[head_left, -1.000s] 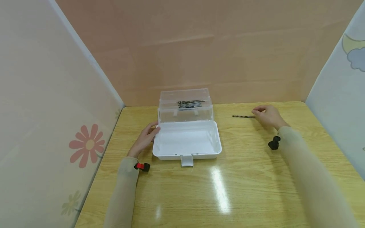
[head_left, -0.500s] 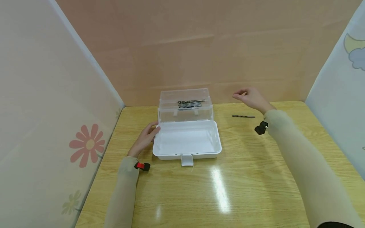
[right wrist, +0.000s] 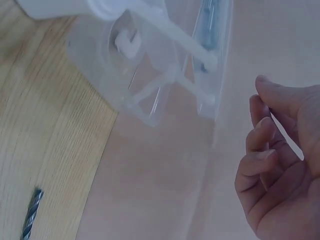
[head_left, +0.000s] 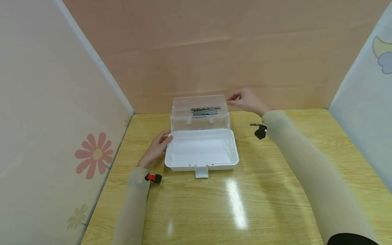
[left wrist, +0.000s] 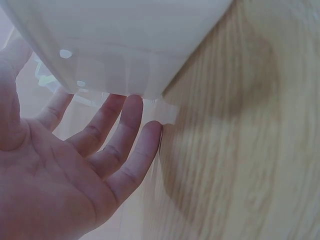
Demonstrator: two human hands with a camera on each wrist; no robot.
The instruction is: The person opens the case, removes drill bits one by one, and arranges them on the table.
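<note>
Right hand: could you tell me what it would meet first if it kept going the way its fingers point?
Probably the clear lid of the open white box: the right hand points left at its top right corner, though depth is unclear.

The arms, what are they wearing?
Both arms wear long, thin, pale beige sleeves down to the wrists. The hands are bare. The left wrist carries a small black gadget with a red part; the right wrist carries a small black gadget.

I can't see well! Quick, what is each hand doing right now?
Left hand: open, straight fingers touching the white box.
Right hand: empty, fingers loosely curled, beside the clear lid.
</note>
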